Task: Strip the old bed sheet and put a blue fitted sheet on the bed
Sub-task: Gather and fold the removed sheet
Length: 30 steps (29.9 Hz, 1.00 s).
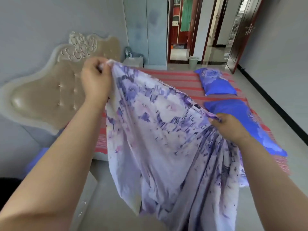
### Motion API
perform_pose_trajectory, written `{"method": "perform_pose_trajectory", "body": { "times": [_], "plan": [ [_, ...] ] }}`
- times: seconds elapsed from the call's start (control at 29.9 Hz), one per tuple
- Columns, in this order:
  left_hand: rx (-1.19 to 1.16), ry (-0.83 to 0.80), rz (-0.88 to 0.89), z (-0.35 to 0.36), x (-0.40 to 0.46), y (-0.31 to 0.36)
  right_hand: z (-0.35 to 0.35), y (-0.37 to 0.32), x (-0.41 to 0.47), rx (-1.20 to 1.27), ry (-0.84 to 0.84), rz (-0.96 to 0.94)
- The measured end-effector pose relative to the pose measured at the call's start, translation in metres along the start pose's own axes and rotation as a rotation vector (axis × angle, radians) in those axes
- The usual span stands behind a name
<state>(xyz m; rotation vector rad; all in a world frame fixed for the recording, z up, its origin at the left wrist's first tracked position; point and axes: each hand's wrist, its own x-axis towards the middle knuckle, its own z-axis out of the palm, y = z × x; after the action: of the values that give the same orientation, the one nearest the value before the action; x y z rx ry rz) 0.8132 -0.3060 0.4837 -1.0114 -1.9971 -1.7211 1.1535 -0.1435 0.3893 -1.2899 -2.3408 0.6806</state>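
The left hand pinches a corner of the floral sheet and holds it high, near the tufted headboard. The right hand grips the same hem lower down, out toward the foot end. The held edge therefore slopes down from left to right along the near side of the bed. Below it the cloth hangs in folds toward the floor, clear of the striped mattress cover. Two blue pillows lie along the far side. Lowering the left hand would probably level the edge for gathering.
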Motion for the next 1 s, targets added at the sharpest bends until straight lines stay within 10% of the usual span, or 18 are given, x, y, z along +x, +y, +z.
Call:
{"method": "perform_pose_trajectory", "body": {
  "times": [0.2, 0.33, 0.57, 0.77, 1.0],
  "plan": [
    [0.434, -0.751, 0.052, -0.023, 0.015, -0.018, 0.01, 0.03, -0.005, 0.013, 0.19, 0.139],
    [0.607, -0.628, 0.158, -0.02, -0.002, -0.038, 0.008, 0.02, -0.003, 0.079, 0.293, 0.128],
    [0.056, -0.352, -0.141, -0.005, -0.019, -0.044, 0.003, -0.001, -0.003, 0.253, 0.278, 0.188],
    [0.833, -0.731, -0.118, 0.002, -0.013, -0.051, 0.013, -0.004, -0.012, 0.288, 0.295, 0.235],
    [-0.004, -0.936, -0.189, 0.022, -0.07, 0.026, 0.036, -0.061, -0.039, 0.212, 0.039, 0.033]
  ]
}}
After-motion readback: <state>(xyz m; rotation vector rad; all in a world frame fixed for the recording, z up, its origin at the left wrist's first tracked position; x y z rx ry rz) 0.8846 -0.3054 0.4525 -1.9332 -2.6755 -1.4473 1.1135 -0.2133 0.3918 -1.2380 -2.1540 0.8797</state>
